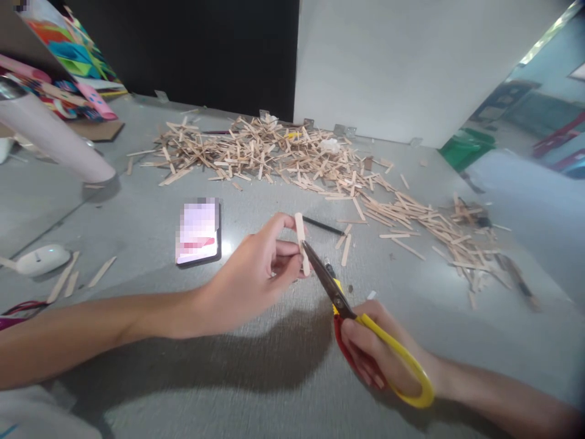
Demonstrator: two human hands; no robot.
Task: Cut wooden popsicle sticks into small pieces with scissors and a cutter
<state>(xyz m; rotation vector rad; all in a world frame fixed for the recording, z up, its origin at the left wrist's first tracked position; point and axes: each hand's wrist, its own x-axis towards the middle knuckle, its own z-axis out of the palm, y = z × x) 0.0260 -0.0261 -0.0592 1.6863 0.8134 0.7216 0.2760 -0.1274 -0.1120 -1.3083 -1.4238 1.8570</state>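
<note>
A short wooden craft stick (300, 228) stands nearly upright between the fingers of my left hand (256, 274). My right hand (388, 350) grips a pair of scissors (336, 292) with yellow and red handles. The blade tips meet the stick around its middle, and the blades look closed or nearly so; whether they cut into the wood I cannot tell. Behind the stick a dark pencil-like rod (322, 225) lies on the table. Two loose sticks (347, 249) rest by its end.
A wide heap of craft sticks (256, 149) spreads along the back and right of the grey table (183, 390). Left of my hands lie a phone (198, 231) and a white mouse (43, 260). A pale bottle (59, 134) stands farther left. A green bin (468, 146) is beyond the table.
</note>
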